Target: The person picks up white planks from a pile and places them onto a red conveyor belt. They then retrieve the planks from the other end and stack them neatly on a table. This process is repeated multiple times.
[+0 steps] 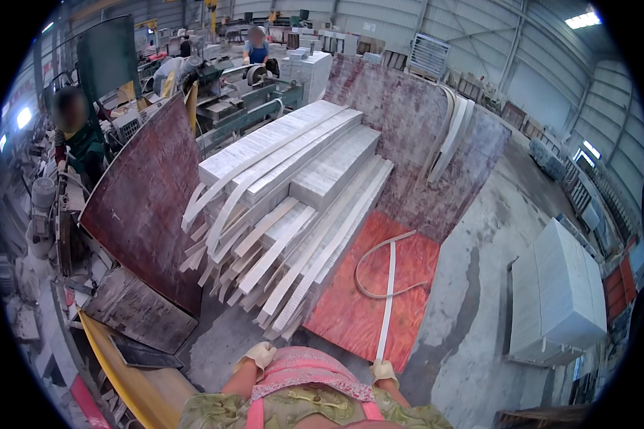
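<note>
My left hand (260,354), in a pale glove, is by my waist with its fingers curled; nothing shows in it. On the other side, my gloved right hand (383,371) is closed on the near end of a long white strip (388,297). That strip runs away from me over a red board (336,307) lying on the floor. A thin curved beige strip (360,275) also lies on the board, passing by the white one. Left of the board is a large stack of pale slabs and long strips (322,175), their near ends uneven.
Dark red upright panels stand left (150,204) and behind (401,107) the stack. Several pale strips (451,136) lean on the rear panel. A wrapped white block (558,293) stands at right. Beyond are machines (254,104) and two people; a yellow sheet (132,372) is low left.
</note>
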A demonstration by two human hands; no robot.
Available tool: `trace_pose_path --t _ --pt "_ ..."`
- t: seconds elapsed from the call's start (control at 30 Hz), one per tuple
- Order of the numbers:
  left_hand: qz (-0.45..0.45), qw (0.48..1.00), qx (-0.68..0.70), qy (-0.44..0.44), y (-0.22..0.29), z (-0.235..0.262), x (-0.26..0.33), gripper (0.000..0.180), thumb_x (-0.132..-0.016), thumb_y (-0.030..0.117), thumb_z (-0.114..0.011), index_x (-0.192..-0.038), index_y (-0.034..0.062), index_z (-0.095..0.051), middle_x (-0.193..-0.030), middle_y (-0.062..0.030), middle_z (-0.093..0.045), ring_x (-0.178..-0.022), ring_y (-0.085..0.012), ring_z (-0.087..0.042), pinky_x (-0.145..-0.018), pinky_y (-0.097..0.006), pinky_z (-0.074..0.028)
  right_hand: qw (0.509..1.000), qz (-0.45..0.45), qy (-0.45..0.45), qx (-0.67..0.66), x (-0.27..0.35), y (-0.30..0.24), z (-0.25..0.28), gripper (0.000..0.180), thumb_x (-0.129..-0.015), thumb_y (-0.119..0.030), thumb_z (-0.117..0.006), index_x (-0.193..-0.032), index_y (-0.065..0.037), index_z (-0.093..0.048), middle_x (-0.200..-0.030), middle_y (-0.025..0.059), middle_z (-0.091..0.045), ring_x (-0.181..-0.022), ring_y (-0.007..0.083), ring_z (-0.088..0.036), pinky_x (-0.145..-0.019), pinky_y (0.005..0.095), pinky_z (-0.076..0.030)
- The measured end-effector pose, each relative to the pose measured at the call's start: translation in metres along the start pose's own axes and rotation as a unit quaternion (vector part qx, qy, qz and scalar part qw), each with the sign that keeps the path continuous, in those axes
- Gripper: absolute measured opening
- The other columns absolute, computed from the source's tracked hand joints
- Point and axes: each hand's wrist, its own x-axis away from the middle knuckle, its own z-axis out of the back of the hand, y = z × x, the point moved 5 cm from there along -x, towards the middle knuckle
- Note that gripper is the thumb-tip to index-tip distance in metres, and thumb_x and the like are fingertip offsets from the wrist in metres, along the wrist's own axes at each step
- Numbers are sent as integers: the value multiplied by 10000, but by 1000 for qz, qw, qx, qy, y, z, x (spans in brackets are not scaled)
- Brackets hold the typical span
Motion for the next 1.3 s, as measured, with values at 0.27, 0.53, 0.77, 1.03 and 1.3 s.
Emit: trace_pose_path --t 0.27,0.53,0.77,1.03,1.3 --pt "15 1000 2 -1 3 -2 10 379 -873 338 -563 -959 7 -726 -897 -171 -746 -901 -297 -711 -839 -401 -530 998 -14 -31 -62 6 -27 1 456 -916 -288 -477 -871 102 -708 -775 206 -724 -681 268 -690 -646 373 -547" --pt "7 1000 6 7 19 -3 4 375 -871 343 -570 -911 0 -715 -856 -170 -738 -865 -274 -714 -807 -387 -533 998 -30 -39 -41 -1 -23 2 452 -905 -287 -472 -892 98 -708 -838 222 -739 -760 280 -715 -702 382 -565" --pt "-16 999 -20 -31 29 -16 -12 381 -877 342 -562 -924 -1 -721 -846 -172 -739 -846 -262 -716 -790 -388 -535 999 -35 15 -18 -31 34 -2 442 -901 -281 -459 -905 76 -720 -833 203 -742 -798 287 -714 -736 407 -552" --pt "12 998 -8 -55 6 -22 -13 369 -881 319 -554 -921 -9 -720 -815 -150 -743 -782 -248 -716 -752 -375 -543 999 -33 3 30 23 -45 41 512 -912 -332 -434 -1038 84 -705 -1044 317 -696 -1061 413 -673 -930 472 -514" --pt "-5 996 14 -94 53 -53 -10 380 -913 311 -508 -798 7 -705 -709 -65 -681 -658 -167 -620 -658 -353 -494 998 -43 38 30 23 -38 88 511 -920 -336 -430 -1035 74 -714 -1054 360 -655 -1114 491 -625 -976 527 -488"
